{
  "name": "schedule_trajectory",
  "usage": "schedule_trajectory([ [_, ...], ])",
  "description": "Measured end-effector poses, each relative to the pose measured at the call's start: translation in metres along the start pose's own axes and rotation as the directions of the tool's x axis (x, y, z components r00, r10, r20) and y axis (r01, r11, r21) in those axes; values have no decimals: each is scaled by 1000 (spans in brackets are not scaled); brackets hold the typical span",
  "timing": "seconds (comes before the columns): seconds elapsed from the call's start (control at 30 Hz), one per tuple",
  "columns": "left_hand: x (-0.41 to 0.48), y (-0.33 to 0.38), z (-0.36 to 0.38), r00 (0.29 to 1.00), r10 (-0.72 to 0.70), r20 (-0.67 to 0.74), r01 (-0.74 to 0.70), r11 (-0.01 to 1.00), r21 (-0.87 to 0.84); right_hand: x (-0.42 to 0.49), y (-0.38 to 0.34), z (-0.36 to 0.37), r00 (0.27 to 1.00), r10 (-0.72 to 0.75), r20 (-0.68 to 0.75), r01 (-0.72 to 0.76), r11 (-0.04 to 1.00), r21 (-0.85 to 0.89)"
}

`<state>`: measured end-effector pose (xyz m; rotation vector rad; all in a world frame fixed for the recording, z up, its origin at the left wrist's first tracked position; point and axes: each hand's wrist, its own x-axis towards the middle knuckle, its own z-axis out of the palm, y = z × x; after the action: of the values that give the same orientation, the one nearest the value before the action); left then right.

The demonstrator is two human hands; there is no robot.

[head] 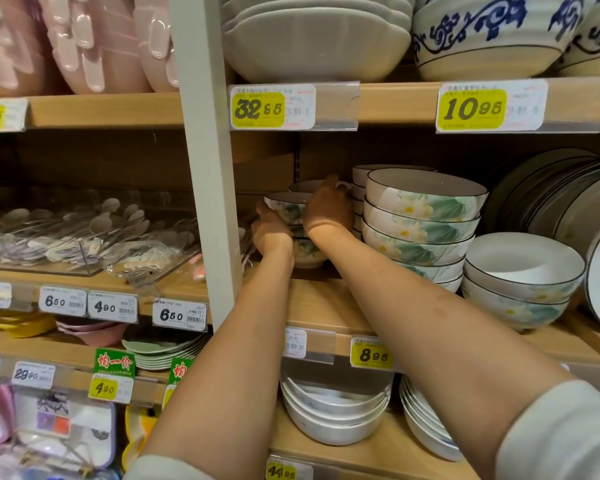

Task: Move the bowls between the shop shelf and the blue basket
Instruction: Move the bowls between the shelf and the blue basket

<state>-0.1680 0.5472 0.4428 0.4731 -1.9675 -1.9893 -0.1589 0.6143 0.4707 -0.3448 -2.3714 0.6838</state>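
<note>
Left hand (271, 233) and right hand (328, 209) clasp the small bowl stack (287, 207) at the left end of the shelf (326, 306); lifting or setting down, unclear; next move likely needs a level pull clear of the taller bowls (420, 216); blue basket unseen.

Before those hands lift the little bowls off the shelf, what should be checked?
1. Left hand grips the small bowl stack on its left side: ok.
2. Right hand wraps the stack's right side: ok.
3. Gap to the tall bowl stack beside it: cannot tell, the right hand hides it.
4. Headroom under the upper shelf: ok, open space above.
5. Blue basket ready to take the bowls: cannot tell, out of view.
</note>
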Motion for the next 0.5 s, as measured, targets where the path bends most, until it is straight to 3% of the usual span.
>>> schedule_trajectory([
  [0.07,-2,0,-3,999,45,-2,-45,999,-24,-1,-1,-1,1000,-11,9,11,1000,22],
  [0.3,-12,4,-4,996,-67,62,82,953,-291,-1,-1,9,996,16,84,-31,983,182],
  [0.5,-16,2,-2,988,-2,154,72,889,-452,-11,2,6,996,5,94,-24,979,203],
])
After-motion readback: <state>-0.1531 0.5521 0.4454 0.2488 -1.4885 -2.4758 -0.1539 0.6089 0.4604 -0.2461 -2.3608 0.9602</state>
